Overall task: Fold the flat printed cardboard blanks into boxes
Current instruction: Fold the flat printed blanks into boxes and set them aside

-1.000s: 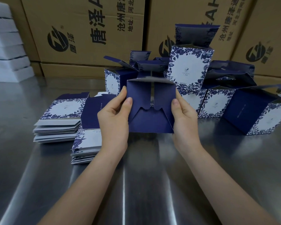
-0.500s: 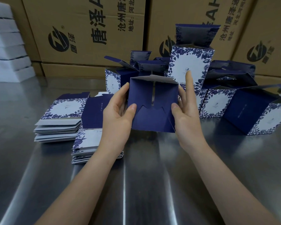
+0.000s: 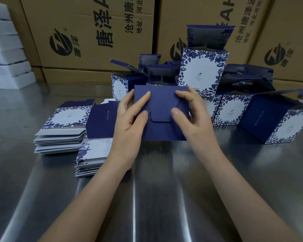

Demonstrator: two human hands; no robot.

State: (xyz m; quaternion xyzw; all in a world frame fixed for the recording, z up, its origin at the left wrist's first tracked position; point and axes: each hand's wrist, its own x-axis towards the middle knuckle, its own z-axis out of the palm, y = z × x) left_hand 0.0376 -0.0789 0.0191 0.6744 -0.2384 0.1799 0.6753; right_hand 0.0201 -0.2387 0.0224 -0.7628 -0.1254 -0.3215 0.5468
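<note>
A dark blue box point(image 3: 162, 127) stands at the middle of the steel table with its flapped end turned toward me. The flaps lie shut, a rounded tongue tucked in at the centre. My left hand point(image 3: 129, 123) grips its left side, thumb and forefinger pressing the left flap. My right hand point(image 3: 192, 117) grips the right side, its thumb and fingers pressing the right flap. Two stacks of flat printed blanks point(image 3: 61, 135) point(image 3: 91, 154) lie to the left. Several folded blue-and-white boxes point(image 3: 202, 74) stand behind.
Large brown shipping cartons point(image 3: 94, 32) wall off the back of the table. White foam sheets point(image 3: 5, 55) are piled at the far left. One folded box point(image 3: 276, 119) lies tilted at the right. Bare steel table point(image 3: 147, 198) stretches toward me.
The open end showed loose flaps with a gap a second ago. Both hands have folded the flaps over, and the end now lies shut with the tongue tucked.
</note>
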